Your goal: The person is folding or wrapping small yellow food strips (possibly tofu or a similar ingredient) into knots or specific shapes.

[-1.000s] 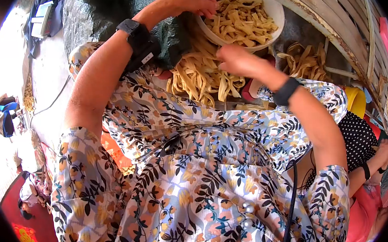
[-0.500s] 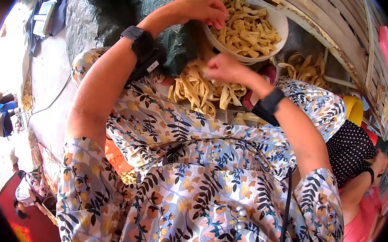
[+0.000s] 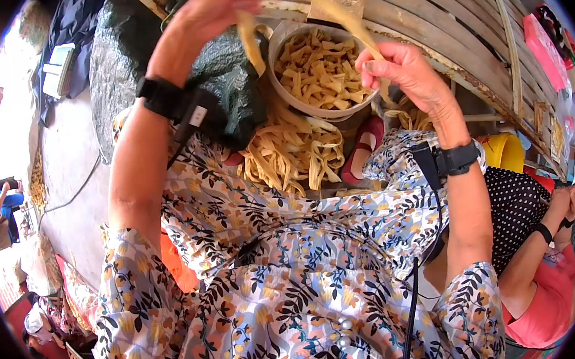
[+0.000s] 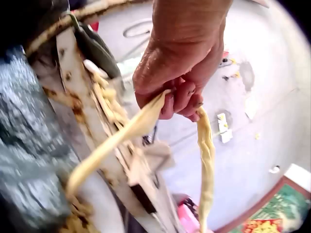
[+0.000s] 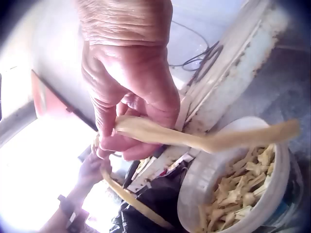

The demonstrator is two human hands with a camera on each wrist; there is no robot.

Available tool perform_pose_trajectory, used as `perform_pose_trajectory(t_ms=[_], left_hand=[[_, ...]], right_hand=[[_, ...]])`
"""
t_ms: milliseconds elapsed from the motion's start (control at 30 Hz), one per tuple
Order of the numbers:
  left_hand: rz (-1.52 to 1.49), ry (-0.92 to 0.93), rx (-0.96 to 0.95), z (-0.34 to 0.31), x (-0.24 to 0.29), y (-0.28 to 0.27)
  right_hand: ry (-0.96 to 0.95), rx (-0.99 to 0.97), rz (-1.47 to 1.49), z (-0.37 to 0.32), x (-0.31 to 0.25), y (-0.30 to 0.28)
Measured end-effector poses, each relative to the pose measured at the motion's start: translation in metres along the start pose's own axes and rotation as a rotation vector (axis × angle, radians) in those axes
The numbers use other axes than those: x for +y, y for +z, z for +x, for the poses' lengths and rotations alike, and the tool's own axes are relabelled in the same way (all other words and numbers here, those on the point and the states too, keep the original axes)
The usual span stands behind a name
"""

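Observation:
A long pale-yellow strip (image 4: pixel 206 150) stretches between my two raised hands. My left hand (image 3: pixel 208 15), at the top of the head view, grips it with curled fingers, and one end dangles below. Farther right, my right hand (image 3: pixel 412 76) pinches the strip between thumb and fingers, leaving a short end sticking out. Beneath the strip stands a white tub (image 3: pixel 333 113) holding short yellow pieces (image 3: pixel 319 71) that look knotted. A pile of long loose strips (image 3: pixel 292 153) lies on the floor between the tub and my legs.
A dark green plastic sheet (image 3: pixel 227 109) lies left of the tub. Behind the tub is a slatted wooden surface (image 3: pixel 438 23) with a rusty edge. A red shoe (image 3: pixel 365 147) stands beside the pile. At right are a yellow container (image 3: pixel 502 152) and another person's arm (image 3: pixel 529 244).
Both hands have risen from the tub and pile. The left moved up and left, the right moved outward to the right, and a long strip now spans between them.

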State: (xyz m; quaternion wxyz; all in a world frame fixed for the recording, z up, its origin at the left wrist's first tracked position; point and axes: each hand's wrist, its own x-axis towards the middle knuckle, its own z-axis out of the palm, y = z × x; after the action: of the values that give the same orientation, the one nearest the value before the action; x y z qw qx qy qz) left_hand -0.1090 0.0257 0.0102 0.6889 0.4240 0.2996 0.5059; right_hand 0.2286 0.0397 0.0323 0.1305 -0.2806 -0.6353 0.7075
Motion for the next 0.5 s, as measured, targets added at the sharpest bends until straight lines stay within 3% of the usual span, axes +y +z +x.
perform_pose_trajectory(t_ms=[100, 133, 167, 233, 300, 367, 400, 433, 500], left_hand=[[0.594, 0.000, 0.092, -0.015, 0.013, -0.021], [0.941, -0.039, 0.316, -0.019, 0.009, -0.004], [1.072, 0.076, 0.319, -0.016, 0.003, 0.004], [1.417, 0.541, 0.255, -0.004, -0.017, 0.030], [1.493, 0.565, 0.093, -0.002, -0.027, 0.095], [1.571, 0.505, -0.179, -0.002, -0.039, 0.121], [1.490, 0.279, -0.086, -0.004, -0.053, 0.122], [1.277, 0.229, -0.118, -0.002, -0.058, 0.113], [1.082, 0.015, -0.002, -0.002, -0.058, 0.099]], right_hand=[[0.118, 0.175, 0.000, -0.011, 0.016, -0.012], [0.131, 0.219, -0.153, -0.012, 0.020, -0.014], [0.115, 0.211, -0.237, -0.010, 0.018, -0.014], [0.103, 0.185, -0.400, 0.000, 0.017, -0.002], [-0.069, 0.203, -0.566, 0.011, 0.009, 0.020], [-0.285, 0.233, -0.813, 0.019, 0.006, 0.031], [-0.267, 0.199, -0.820, 0.019, 0.001, 0.033], [-0.246, 0.213, -0.761, 0.017, 0.000, 0.031], [-0.206, 0.242, -0.642, 0.010, 0.001, 0.020]])
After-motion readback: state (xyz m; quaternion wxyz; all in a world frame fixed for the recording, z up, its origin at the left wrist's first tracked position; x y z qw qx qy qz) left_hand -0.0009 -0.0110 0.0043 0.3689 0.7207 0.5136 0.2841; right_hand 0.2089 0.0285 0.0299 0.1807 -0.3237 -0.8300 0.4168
